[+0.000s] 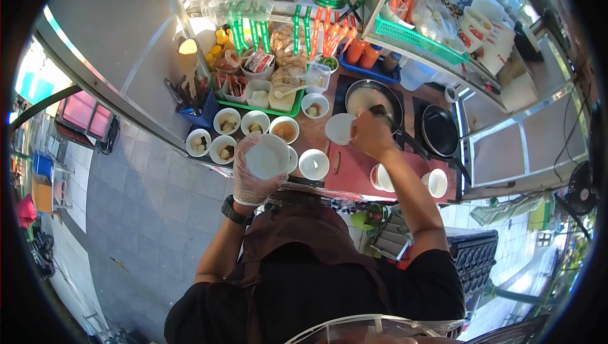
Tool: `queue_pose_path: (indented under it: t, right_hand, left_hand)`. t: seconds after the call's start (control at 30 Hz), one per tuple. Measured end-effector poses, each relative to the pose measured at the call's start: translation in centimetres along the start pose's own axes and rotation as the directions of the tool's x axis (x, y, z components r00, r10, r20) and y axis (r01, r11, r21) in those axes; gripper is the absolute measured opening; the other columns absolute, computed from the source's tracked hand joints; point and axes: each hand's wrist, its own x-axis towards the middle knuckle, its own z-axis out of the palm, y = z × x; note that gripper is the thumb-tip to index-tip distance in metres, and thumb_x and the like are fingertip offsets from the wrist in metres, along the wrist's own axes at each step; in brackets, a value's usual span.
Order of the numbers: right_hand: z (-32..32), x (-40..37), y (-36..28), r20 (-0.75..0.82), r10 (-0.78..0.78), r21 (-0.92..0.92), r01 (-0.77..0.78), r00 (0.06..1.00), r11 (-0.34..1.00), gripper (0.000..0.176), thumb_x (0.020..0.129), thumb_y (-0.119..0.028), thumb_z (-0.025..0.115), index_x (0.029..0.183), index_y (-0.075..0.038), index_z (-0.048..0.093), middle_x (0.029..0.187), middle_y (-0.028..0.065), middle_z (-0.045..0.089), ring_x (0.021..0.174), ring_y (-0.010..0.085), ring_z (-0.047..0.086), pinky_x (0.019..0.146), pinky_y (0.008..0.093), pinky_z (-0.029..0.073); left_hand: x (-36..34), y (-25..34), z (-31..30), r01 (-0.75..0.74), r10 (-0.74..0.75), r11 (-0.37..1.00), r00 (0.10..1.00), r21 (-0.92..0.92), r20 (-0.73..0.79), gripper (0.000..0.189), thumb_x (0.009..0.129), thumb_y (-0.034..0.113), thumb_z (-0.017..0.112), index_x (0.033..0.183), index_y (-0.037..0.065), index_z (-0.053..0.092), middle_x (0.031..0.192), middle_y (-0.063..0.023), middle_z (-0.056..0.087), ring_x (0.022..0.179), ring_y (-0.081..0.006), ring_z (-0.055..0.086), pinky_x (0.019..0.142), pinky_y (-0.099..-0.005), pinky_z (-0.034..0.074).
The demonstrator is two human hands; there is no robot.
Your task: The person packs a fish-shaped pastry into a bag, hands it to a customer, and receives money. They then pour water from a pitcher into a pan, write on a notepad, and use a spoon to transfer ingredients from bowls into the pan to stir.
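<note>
In the head view my left hand (248, 178), in a clear plastic glove, grips a white bowl (267, 156) above the counter's front edge. My right hand (372, 133) is bare and closed around a dark utensil (378, 111); its kind does not show. That hand is at the near rim of a frying pan (366, 98) with cloudy liquid in it. Just left of its fingers is another white bowl (339, 128), partly overlapped by them. White bowls with pale pieces of food, such as one bowl (226, 121), stand left of my hands. An unfilled bowl (313, 164) stands between my arms.
A second black pan (439, 130) sits at the right. Behind the bowls is a green tray (292, 111) with tubs of ingredients. A blue tray (373, 71) holds sauce bottles. White cups (434, 183) stand on the red board (354, 176). A blue basket (201, 113) holds utensils.
</note>
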Motion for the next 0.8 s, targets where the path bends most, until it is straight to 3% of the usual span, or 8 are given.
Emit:
queue_pose_path:
  t: [0.1, 0.2, 0.37, 0.43, 0.5, 0.57, 0.63, 0.8]
  right_hand:
    - [5.5, 1.9, -1.5, 0.154, 0.054, -0.155, -0.03, 0.987, 0.988, 0.017, 0.07, -0.021, 0.083, 0.082, -0.014, 0.074, 0.118, 0.0158, 0.063, 0.102, 0.0359, 0.07, 0.089, 0.0474, 0.057]
    - [8.7, 2.4, -1.7, 0.176, -0.031, 0.009, 0.03, 0.984, 1.0, 0.021, 0.079, -0.013, 0.076, 0.1, -0.01, 0.075, 0.115, 0.0182, 0.063, 0.094, 0.0385, 0.074, 0.078, 0.045, 0.062]
    - [3.2, -0.6, -5.5, -0.201, -0.068, 0.323, 0.132, 0.977, 0.937, 0.048, 0.078, -0.003, 0.081, 0.122, -0.015, 0.069, 0.12, 0.011, 0.064, 0.09, 0.0287, 0.073, 0.08, 0.0444, 0.06]
    - [-2.8, -3.2, -8.7, -0.041, -0.113, 0.681, 0.111, 0.993, 0.724, 0.052, 0.078, -0.006, 0.085, 0.127, -0.015, 0.068, 0.123, 0.009, 0.064, 0.094, 0.0273, 0.071, 0.084, 0.0445, 0.058]
    - [-6.0, -5.4, -11.3, -0.114, -0.294, 0.696, 0.287, 0.949, 0.658, 0.058, 0.078, -0.01, 0.088, 0.131, -0.015, 0.067, 0.127, 0.0078, 0.065, 0.102, 0.0267, 0.07, 0.086, 0.0414, 0.058]
    - [-6.5, -6.9, -12.2, -0.074, -0.287, 0.7, 0.254, 0.955, 0.667, 0.054, 0.077, -0.011, 0.088, 0.127, -0.016, 0.067, 0.128, 0.0085, 0.065, 0.109, 0.0285, 0.069, 0.088, 0.0408, 0.058]
    - [-5.0, -7.7, -11.4, -0.197, -0.275, 0.548, 0.338, 0.941, 0.765, 0.048, 0.078, -0.012, 0.087, 0.123, -0.017, 0.068, 0.13, 0.0086, 0.065, 0.112, 0.0318, 0.068, 0.09, 0.0434, 0.058]
    - [-6.2, -10.0, -8.5, -0.373, -0.253, 0.507, 0.424, 0.893, 0.75, 0.027, 0.08, -0.018, 0.085, 0.104, -0.015, 0.073, 0.131, 0.0085, 0.069, 0.091, 0.0291, 0.076, 0.07, 0.04, 0.061]
  left_hand:
    - [0.5, 0.2, -1.0, 0.055, -0.054, 0.995, 0.998, -0.083, 0.01, 0.094, 0.065, 0.022, 0.093, 0.142, 0.005, 0.042, 0.14, -0.0127, 0.05, 0.13, -0.0253, 0.053, 0.113, -0.0428, 0.045]
    - [0.6, -1.0, -1.7, 0.092, -0.083, 0.982, 0.995, -0.164, 0.058, 0.098, 0.066, 0.03, 0.094, 0.144, 0.004, 0.041, 0.141, -0.0127, 0.05, 0.131, -0.025, 0.053, 0.114, -0.0426, 0.044]
    - [0.2, 0.3, -0.8, 0.214, -0.187, 0.912, 0.976, -0.349, 0.111, 0.106, 0.064, 0.036, 0.096, 0.147, 0.002, 0.039, 0.145, -0.0139, 0.049, 0.135, -0.0239, 0.052, 0.116, -0.0423, 0.042]
    - [0.2, -0.4, -0.5, 0.184, -0.159, 0.94, 0.981, -0.289, 0.107, 0.097, 0.065, 0.03, 0.096, 0.142, 0.006, 0.042, 0.149, -0.016, 0.047, 0.136, -0.0258, 0.05, 0.116, -0.0434, 0.042]
    - [0.9, 1.0, 0.5, 0.13, -0.09, 0.959, 0.983, -0.254, 0.162, 0.092, 0.067, 0.037, 0.097, 0.136, 0.01, 0.043, 0.153, -0.018, 0.045, 0.14, -0.0289, 0.048, 0.115, -0.0452, 0.043]
    - [1.0, 0.4, 1.5, 0.116, -0.063, 0.954, 0.98, -0.277, 0.191, 0.07, 0.068, 0.015, 0.094, 0.121, 0.012, 0.047, 0.152, -0.0224, 0.045, 0.139, -0.0342, 0.049, 0.114, -0.0481, 0.043]
    - [1.2, 0.6, 2.7, -0.118, 0.153, 0.974, 0.973, -0.192, 0.175, 0.069, 0.067, 0.016, 0.097, 0.115, 0.013, 0.047, 0.151, -0.025, 0.046, 0.139, -0.0372, 0.05, 0.113, -0.0496, 0.043]
    - [1.7, 3.9, 5.3, -0.281, 0.303, 0.95, 0.931, -0.134, 0.204, 0.072, 0.065, 0.021, 0.1, 0.113, 0.014, 0.048, 0.15, -0.0307, 0.048, 0.135, -0.0446, 0.053, 0.111, -0.0533, 0.044]
